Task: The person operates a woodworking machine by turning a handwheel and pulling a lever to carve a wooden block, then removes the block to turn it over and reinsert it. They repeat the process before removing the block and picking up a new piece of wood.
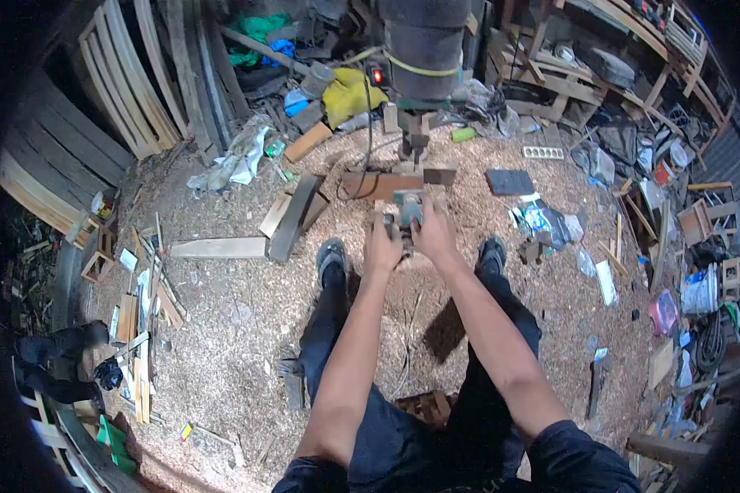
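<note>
Dark sleeve (580, 456) is lying nearest the lens, at the right upper arm. Left hand (382, 246) is curling narrow around the near-left side of a green-bodied tool (409, 212); right hand (436, 234) is holding its right side, fingers pointing forward. Undersides of both grips are hiding from view; finger closure there: cannot tell.

Tool is sitting between the hands, just on the near side of a reddish-brown board (382, 186). Contact between them: not resolvable. Dark cable (368, 135) is looping down over the board's left part, close to the tool.

Technique (judgement): steady control is calling for both hands sharing the load, even pressure, the body of the tool staying level, fingertips clear of its underside, and the cable lying outside its path.

Pose: left forearm (349, 361) and right forearm (501, 337) are reaching forward and converging, elbows apart, wrists looking nearly straight. Left shoe (331, 256) and right shoe (491, 255) are flanking the work, wood shavings (238, 312) spreading around them.
</note>
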`<state>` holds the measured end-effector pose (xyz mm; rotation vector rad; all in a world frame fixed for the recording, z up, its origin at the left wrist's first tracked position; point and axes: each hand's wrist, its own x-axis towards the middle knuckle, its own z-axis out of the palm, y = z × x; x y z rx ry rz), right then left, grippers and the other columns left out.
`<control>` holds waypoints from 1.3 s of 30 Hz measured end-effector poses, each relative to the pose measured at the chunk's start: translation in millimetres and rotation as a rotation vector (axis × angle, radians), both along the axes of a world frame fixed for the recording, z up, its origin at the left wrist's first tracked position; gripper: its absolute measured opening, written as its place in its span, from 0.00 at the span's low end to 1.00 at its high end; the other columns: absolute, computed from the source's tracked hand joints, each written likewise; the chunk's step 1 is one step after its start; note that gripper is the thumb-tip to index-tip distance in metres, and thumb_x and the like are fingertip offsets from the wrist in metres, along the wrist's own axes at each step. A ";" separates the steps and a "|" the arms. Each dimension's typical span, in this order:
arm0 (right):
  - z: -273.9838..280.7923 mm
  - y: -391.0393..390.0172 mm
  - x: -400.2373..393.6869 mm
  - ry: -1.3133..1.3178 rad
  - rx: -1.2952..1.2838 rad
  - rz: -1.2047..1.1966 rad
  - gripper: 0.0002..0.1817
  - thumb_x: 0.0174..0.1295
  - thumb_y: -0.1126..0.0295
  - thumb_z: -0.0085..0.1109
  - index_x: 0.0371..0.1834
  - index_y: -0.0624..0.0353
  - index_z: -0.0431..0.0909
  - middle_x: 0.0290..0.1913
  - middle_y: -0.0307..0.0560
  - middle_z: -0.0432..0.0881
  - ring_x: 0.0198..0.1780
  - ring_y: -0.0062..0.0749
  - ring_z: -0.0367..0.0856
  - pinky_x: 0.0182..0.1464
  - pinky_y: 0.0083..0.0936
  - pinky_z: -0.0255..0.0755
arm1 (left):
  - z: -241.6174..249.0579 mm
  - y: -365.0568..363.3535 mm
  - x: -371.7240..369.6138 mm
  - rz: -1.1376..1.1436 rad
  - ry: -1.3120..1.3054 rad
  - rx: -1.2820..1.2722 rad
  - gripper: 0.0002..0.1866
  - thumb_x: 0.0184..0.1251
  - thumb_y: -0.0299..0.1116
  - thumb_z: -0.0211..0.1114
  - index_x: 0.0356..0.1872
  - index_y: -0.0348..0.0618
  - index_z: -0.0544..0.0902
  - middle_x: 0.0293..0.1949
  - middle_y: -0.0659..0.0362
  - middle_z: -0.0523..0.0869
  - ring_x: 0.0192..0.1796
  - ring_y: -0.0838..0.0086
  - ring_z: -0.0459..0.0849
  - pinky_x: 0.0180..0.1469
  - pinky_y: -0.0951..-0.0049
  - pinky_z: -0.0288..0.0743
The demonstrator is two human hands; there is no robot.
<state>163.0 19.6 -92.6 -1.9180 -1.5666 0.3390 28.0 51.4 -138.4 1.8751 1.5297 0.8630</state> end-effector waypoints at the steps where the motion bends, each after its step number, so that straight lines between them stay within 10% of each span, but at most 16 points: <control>1: 23.4 7.2 -0.7 -0.006 0.055 0.013 0.40 0.58 0.69 0.63 0.74 0.56 0.55 0.50 0.70 0.77 0.50 0.65 0.80 0.53 0.52 0.74 | 37.1 7.6 0.4 0.007 -0.062 0.143 0.30 0.67 0.31 0.57 0.71 0.47 0.65 0.58 0.35 0.77 0.57 0.37 0.77 0.57 0.48 0.73; 10: 168.8 81.8 -4.4 -0.271 0.137 0.095 0.48 0.57 0.75 0.56 0.80 0.33 0.44 0.41 0.67 0.83 0.40 0.64 0.84 0.43 0.52 0.79 | 196.3 88.4 0.3 -0.012 0.441 0.649 0.37 0.64 0.29 0.58 0.76 0.58 0.60 0.55 0.47 0.76 0.57 0.53 0.79 0.56 0.44 0.69; 22: 179.1 99.0 -8.8 -0.532 0.048 0.064 0.44 0.60 0.74 0.52 0.80 0.35 0.49 0.36 0.54 0.86 0.40 0.50 0.87 0.42 0.45 0.81 | 197.7 98.7 -18.8 0.019 0.517 0.378 0.39 0.65 0.33 0.57 0.78 0.59 0.55 0.62 0.47 0.75 0.62 0.54 0.77 0.61 0.40 0.66; 28: 153.6 113.4 3.3 -0.412 -0.101 0.051 0.47 0.57 0.72 0.56 0.80 0.31 0.47 0.42 0.67 0.84 0.43 0.58 0.85 0.46 0.48 0.80 | 194.6 85.9 -33.7 -0.020 0.538 0.355 0.41 0.64 0.33 0.59 0.78 0.59 0.54 0.63 0.47 0.75 0.64 0.54 0.76 0.66 0.40 0.62; 39: 121.9 14.1 20.3 -0.434 -0.062 0.146 0.45 0.59 0.71 0.56 0.80 0.31 0.47 0.42 0.61 0.85 0.44 0.56 0.85 0.48 0.48 0.78 | 170.7 16.9 -92.6 -0.039 0.555 0.356 0.39 0.65 0.36 0.59 0.77 0.56 0.55 0.60 0.46 0.79 0.63 0.52 0.77 0.63 0.38 0.66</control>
